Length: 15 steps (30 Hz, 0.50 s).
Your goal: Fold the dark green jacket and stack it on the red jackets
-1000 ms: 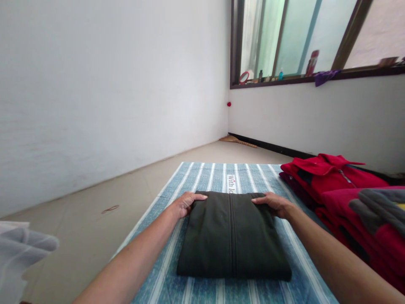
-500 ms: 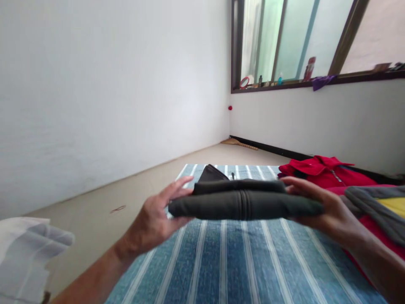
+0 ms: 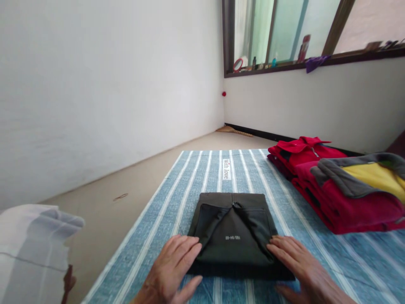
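Note:
A folded dark green garment (image 3: 236, 228) lies on the blue striped mat (image 3: 202, 177), its collar side and a small white size label facing up. My left hand (image 3: 172, 268) rests flat on the garment's near left corner, fingers stretched out. On the near right corner lies my right hand (image 3: 295, 264), also flat with the fingers spread. Neither hand grips the cloth.
A pile of folded red garments (image 3: 319, 169) with a grey and yellow one (image 3: 367, 173) on top sits on the mat's right side. White cloth (image 3: 31, 249) lies at the lower left on the tan floor. White walls and a window sill with small bottles stand beyond.
Both hands lifted the folded garment off the mat, turned it over and laid it back down nearer to me. The hands now rest flat on its near corners.

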Tool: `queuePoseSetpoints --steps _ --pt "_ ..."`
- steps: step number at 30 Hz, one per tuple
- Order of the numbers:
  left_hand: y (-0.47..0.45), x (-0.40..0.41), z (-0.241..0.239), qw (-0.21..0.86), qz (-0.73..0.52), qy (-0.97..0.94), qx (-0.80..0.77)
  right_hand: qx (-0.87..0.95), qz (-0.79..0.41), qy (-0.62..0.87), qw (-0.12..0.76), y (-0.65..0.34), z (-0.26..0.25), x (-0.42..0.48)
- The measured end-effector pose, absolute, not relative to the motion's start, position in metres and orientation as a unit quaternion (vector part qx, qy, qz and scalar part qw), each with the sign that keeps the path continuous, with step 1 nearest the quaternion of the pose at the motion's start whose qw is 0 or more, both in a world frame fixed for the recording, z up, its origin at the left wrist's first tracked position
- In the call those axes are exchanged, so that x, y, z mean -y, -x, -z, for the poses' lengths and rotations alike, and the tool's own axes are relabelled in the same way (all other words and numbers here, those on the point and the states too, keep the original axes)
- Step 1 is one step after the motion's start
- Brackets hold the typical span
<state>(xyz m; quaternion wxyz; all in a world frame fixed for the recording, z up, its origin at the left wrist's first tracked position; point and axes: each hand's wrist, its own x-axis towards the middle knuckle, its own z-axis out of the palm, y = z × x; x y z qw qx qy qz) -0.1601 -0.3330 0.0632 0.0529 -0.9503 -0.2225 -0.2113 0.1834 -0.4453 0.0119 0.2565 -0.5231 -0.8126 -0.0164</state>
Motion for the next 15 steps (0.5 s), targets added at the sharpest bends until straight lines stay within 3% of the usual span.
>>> queuePoseSetpoints --steps 15 --pt "0.107 0.345 -0.05 0.098 0.279 0.949 0.114 0.792 0.297 0.448 0.291 -0.138 -0.019 0.434"
